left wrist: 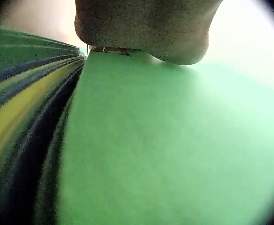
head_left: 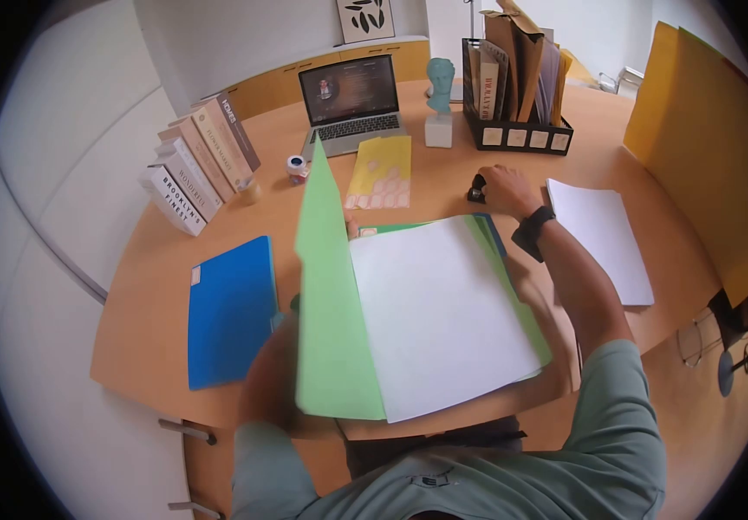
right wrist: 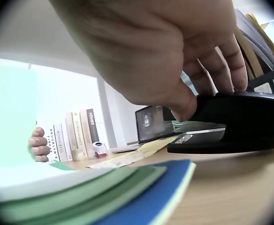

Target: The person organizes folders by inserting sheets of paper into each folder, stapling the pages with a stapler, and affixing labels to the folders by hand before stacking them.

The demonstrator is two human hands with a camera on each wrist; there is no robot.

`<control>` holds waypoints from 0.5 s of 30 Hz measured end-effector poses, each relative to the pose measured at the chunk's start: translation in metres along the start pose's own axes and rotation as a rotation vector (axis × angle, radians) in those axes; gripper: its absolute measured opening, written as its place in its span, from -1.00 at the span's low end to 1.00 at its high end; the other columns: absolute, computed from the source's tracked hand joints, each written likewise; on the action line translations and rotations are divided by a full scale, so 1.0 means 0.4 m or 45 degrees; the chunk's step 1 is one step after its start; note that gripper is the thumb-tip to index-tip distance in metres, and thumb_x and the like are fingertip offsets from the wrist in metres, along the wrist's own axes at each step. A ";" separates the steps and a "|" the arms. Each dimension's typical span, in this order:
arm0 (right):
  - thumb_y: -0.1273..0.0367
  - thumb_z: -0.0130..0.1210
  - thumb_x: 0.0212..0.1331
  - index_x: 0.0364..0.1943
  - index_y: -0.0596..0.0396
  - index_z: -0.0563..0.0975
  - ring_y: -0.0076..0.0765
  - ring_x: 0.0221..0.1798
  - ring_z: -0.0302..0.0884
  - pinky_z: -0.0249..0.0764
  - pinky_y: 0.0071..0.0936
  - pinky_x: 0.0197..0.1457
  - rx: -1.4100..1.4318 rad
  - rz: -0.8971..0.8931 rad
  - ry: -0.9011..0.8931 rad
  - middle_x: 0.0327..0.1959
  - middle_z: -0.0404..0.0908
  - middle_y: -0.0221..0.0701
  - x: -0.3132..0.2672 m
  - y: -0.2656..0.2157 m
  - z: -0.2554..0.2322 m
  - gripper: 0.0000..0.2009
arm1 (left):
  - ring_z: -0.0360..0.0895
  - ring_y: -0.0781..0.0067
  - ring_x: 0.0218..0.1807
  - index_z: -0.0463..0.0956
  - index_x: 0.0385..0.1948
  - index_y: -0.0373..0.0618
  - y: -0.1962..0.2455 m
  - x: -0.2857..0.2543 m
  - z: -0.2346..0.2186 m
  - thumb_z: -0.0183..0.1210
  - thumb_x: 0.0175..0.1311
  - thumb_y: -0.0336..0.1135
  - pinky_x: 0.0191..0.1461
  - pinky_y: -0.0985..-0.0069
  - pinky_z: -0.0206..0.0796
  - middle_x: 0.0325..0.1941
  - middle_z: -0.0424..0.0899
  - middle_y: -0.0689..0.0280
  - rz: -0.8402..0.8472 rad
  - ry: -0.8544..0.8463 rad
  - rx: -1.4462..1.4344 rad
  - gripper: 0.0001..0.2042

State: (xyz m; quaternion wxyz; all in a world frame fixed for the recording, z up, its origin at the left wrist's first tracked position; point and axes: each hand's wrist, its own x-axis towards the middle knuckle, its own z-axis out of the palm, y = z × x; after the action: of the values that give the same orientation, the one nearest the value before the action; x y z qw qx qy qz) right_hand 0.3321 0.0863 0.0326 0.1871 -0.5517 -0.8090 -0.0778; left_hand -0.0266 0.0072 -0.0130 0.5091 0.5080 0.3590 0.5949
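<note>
My left hand (left wrist: 146, 28) holds up the light green cover (head_left: 331, 303) of a folder, its fingertips (right wrist: 39, 144) curled round the edge. Most of that hand is hidden behind the cover in the head view. White paper (head_left: 443, 312) lies inside the opened folder, on top of a stack of green and blue folders (right wrist: 141, 192). Beyond the stack's far right corner, my right hand (head_left: 506, 189) grips a black stapler (right wrist: 226, 124), thumb at its near end and fingers over the top. The stapler sits on the table.
A blue folder (head_left: 231, 312) lies at left and a white paper stack (head_left: 599, 234) at right. Behind stand books (head_left: 201, 160), an ink bottle (head_left: 297, 168), a laptop (head_left: 352, 100), a yellow patterned sheet (head_left: 383, 169), a bust (head_left: 440, 95) and a black file holder (head_left: 521, 134).
</note>
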 end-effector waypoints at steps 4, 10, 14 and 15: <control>0.42 0.04 0.12 -0.21 0.13 0.60 0.10 -0.06 0.62 0.50 -0.03 -0.03 -0.015 0.092 0.009 -0.18 0.68 -0.10 0.011 0.043 0.029 -0.81 | 0.35 0.50 -0.34 0.42 -0.36 -0.24 0.000 -0.002 0.009 -0.09 0.49 -0.01 -0.24 0.46 0.28 -0.39 0.45 0.38 0.070 0.162 0.383 -0.59; 0.37 0.07 0.14 -0.20 0.19 0.61 0.12 -0.07 0.62 0.49 -0.04 -0.01 0.102 0.061 0.160 -0.20 0.68 -0.05 -0.027 0.024 -0.015 -0.78 | 0.46 0.60 -0.28 0.52 -0.12 -0.26 0.033 -0.028 0.013 0.11 0.40 -0.22 -0.19 0.57 0.34 -0.31 0.56 0.37 0.081 0.235 0.784 -0.74; 0.37 0.08 0.19 -0.33 0.21 0.62 -0.10 -0.39 0.70 0.59 -0.21 -0.37 0.525 0.202 -0.193 -0.39 0.68 -0.13 -0.105 -0.039 -0.152 -0.83 | 0.48 0.68 -0.34 0.48 -0.04 -0.31 0.022 -0.069 0.012 0.19 0.35 -0.27 -0.30 0.63 0.34 -0.34 0.57 0.38 0.037 0.157 0.841 -0.70; 0.37 0.08 0.20 -0.34 0.22 0.62 -0.17 -0.47 0.70 0.60 -0.28 -0.45 0.693 0.288 -0.374 -0.44 0.68 -0.15 -0.127 -0.052 -0.176 -0.82 | 0.49 0.68 -0.34 0.48 -0.03 -0.33 0.020 -0.074 0.011 0.20 0.34 -0.29 -0.30 0.63 0.34 -0.34 0.57 0.38 0.059 0.126 0.845 -0.69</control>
State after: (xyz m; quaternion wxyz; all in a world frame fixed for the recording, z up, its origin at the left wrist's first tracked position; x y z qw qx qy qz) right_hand 0.3446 0.0111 0.0792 0.2165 -0.5731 -0.7522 0.2427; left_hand -0.0254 -0.0237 -0.0117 0.2843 0.6246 0.5458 0.4808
